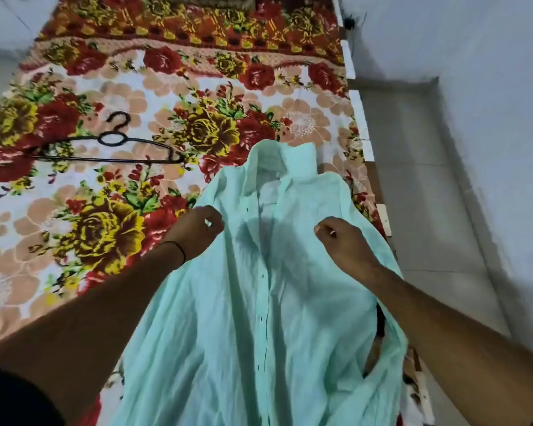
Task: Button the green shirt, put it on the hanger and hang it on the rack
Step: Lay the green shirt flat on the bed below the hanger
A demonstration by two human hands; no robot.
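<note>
A pale mint-green shirt (259,302) lies front up on the flowered bedspread (111,96), collar pointing away from me and its front opening running down the middle. My left hand (197,232) pinches the fabric of the left front panel near the chest. My right hand (342,241) grips the right panel at the same height. A black wire hanger (111,149) lies flat on the bed to the left of the collar, apart from the shirt. No rack is in view.
The bed's right edge (362,130) runs beside a white tiled floor (428,195) and a white wall (490,56). The shirt's right side hangs over that edge. The bedspread spreads wide to the left of the shirt.
</note>
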